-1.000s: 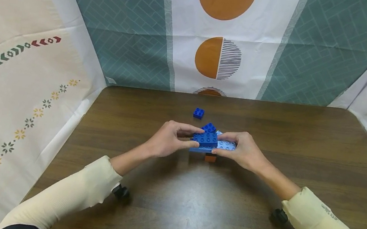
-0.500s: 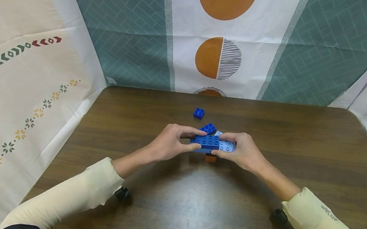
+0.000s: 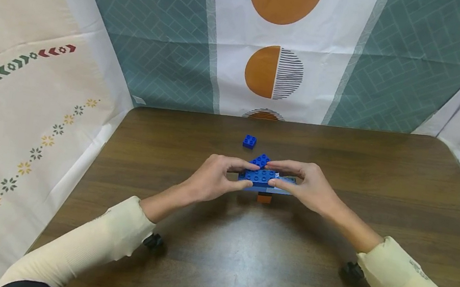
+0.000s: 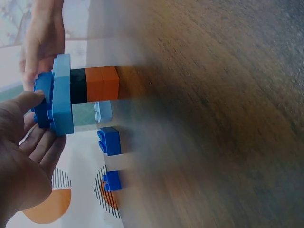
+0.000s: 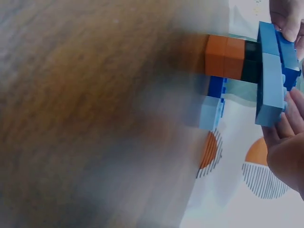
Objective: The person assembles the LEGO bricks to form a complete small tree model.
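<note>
A blue toy brick lies on a row of lighter blue bricks. That row is carried by a dark brick on stacked orange bricks, which stand on the table like a post. With thumb and fingers on its front and back, my left hand pinches the blue brick near its left end. My right hand holds the same brick by its right end, the thumb in front and the fingers behind. Its palm covers part of the light blue row in the head view.
Behind the stack, another blue brick and a small blue brick sit on the brown table. A loose light blue brick stands near them. Patterned cloth hangs beyond the far edge.
The blue brick came down and rightward onto the light blue row with my left hand. My right hand has shifted its grip from the light blue brick to the blue brick's right end.
</note>
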Tool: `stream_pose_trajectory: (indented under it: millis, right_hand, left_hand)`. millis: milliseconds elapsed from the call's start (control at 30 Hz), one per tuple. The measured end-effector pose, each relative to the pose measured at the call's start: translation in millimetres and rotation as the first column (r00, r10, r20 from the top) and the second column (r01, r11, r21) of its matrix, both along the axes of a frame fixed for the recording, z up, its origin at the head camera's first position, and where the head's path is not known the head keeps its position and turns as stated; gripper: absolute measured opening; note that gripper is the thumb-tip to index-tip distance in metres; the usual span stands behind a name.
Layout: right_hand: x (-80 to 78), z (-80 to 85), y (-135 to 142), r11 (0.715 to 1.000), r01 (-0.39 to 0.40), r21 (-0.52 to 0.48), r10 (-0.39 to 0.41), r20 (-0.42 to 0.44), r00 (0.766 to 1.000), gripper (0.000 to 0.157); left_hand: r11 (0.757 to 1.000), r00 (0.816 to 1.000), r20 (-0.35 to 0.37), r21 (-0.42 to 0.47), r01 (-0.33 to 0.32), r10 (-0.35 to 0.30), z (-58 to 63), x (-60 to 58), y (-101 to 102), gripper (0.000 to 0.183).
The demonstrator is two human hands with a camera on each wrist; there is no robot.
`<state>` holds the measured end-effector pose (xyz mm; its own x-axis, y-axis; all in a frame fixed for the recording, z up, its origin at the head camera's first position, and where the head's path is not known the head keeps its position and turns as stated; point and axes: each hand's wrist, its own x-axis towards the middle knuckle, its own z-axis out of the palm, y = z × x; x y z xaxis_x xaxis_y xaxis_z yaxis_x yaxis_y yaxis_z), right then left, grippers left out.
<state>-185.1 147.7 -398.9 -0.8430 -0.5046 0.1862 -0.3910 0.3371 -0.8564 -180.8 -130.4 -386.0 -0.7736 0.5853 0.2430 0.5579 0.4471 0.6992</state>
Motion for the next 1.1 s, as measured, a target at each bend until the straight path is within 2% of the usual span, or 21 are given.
stream_pose_trajectory:
  millis: [100, 233, 600, 933, 1100]
  right_hand:
    - [1.1, 2.8, 0, 1.000, 0.009, -0.018, -0.009, 0.015, 1.000, 0.037]
    - [2.2, 2.5, 0, 0.999, 0.032, 0.006, -0.032, 0.017, 0.999, 0.032]
    - [1.4, 1.0, -2, 1.000, 0.019, -0.019, -0.018, 0.029, 0.999, 0.030]
    - [1.3, 0.3, -1, 0.999, 0.026, -0.022, -0.024, 0.065, 0.998, 0.032]
    - [1.9, 0.5, -1, 0.999, 0.019, -0.028, -0.017, 0.075, 0.997, 0.033]
  left_hand:
    - [1.000, 1.000, 0.002, -0.007, 0.003, -0.003, 0.9, 0.3, 0, 0.038]
    - [1.000, 1.000, -0.004, -0.003, 0.011, -0.011, 0.5, 0.5, 1, 0.038]
    - [1.000, 1.000, -0.001, 0.005, 0.005, -0.005, -1.4, 0.0, 0, 0.038]
    - [0.996, 0.997, 0.078, 0.090, 0.003, -0.010, -8.1, 1.2, -1, 0.039]
    - [0.992, 0.998, 0.067, 0.125, 0.008, -0.016, -15.2, 2.4, -2, 0.039]
